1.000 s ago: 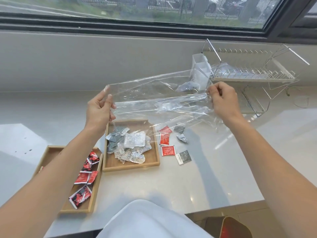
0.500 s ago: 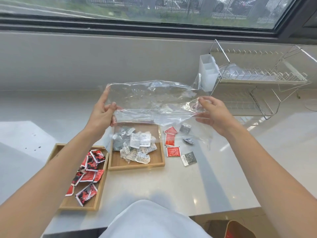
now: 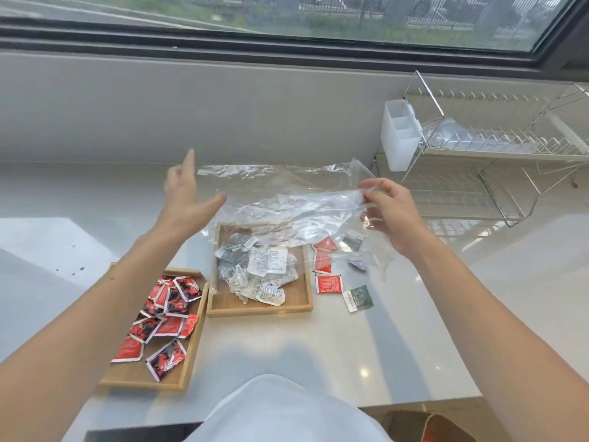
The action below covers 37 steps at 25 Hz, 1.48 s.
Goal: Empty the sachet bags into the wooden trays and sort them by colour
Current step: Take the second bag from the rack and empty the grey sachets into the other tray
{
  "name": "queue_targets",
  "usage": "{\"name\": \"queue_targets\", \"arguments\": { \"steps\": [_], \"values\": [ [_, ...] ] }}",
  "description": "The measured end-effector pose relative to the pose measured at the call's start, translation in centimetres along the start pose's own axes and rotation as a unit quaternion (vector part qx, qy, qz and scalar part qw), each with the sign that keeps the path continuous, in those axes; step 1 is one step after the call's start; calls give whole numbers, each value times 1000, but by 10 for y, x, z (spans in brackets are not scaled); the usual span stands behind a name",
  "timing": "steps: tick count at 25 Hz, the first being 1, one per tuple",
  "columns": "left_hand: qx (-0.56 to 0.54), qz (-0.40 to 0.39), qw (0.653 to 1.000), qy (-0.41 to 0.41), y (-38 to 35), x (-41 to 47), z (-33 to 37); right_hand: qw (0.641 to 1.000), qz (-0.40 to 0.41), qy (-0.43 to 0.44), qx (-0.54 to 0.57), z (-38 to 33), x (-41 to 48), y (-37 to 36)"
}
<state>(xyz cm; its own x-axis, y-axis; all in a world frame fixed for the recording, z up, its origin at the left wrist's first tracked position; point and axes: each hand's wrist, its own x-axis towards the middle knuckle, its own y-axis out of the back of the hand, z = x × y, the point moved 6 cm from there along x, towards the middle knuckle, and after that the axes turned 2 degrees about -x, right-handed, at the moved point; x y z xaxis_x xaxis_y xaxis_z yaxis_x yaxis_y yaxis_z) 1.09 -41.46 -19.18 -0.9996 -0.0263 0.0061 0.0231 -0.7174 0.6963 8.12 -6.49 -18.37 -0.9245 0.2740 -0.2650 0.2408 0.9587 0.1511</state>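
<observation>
A clear plastic bag (image 3: 287, 193) hangs crumpled above the counter. My right hand (image 3: 390, 212) pinches its right edge. My left hand (image 3: 188, 193) is off the bag at its left end, fingers straight and spread. Below the bag a wooden tray (image 3: 299, 306) holds several white and grey sachets (image 3: 255, 269). A second wooden tray (image 3: 134, 378) at the left holds several red sachets (image 3: 165, 317). Loose on the counter to the right of the middle tray lie red sachets (image 3: 328, 283) and grey sachets (image 3: 358, 298).
A wire dish rack (image 3: 497, 148) with a white plastic holder (image 3: 398, 135) stands at the back right. A grey wall and a window run along the far side. The counter's front edge (image 3: 414, 403) is close to my body.
My left hand has let go of the bag and opened. The bag has sagged and crumpled toward my right hand, which still holds it.
</observation>
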Motion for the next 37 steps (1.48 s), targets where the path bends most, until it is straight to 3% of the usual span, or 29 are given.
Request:
{"name": "queue_targets", "arguments": {
  "steps": [3, 5, 7, 10, 14, 21, 24, 28, 33, 37],
  "values": [
    [79, -8, 979, -190, -8, 3, 61, 999, -32, 14, -8, 1, 1, -20],
    [95, -105, 961, -239, -27, 7, 85, 998, -57, 20, 1, 0, 0, -31],
    [77, -185, 953, -227, -41, 10, 91, 997, -77, 19, 28, -2, -2, -37],
    [56, -177, 954, -235, -44, 13, 93, 995, -96, 22, 30, -1, -3, -40],
    [69, -172, 948, -259, -43, 9, 98, 983, -108, 121, -89, -13, -1, -35],
    [32, -188, 942, -277, -41, 4, 104, 972, -6, 227, -63, -39, 2, -35],
    [7, -163, 953, -256, -34, 9, 96, 980, 45, 192, -18, -30, 6, -27],
    [25, -135, 963, -230, -29, 22, 89, 990, 41, 131, 18, -17, 11, -34],
    [41, -192, 963, -183, -18, 35, 67, 990, 95, 72, 80, -9, 35, -15],
    [51, -217, 963, -154, -9, 55, 45, 995, 89, 21, 48, 5, 57, -8]
  ]
}}
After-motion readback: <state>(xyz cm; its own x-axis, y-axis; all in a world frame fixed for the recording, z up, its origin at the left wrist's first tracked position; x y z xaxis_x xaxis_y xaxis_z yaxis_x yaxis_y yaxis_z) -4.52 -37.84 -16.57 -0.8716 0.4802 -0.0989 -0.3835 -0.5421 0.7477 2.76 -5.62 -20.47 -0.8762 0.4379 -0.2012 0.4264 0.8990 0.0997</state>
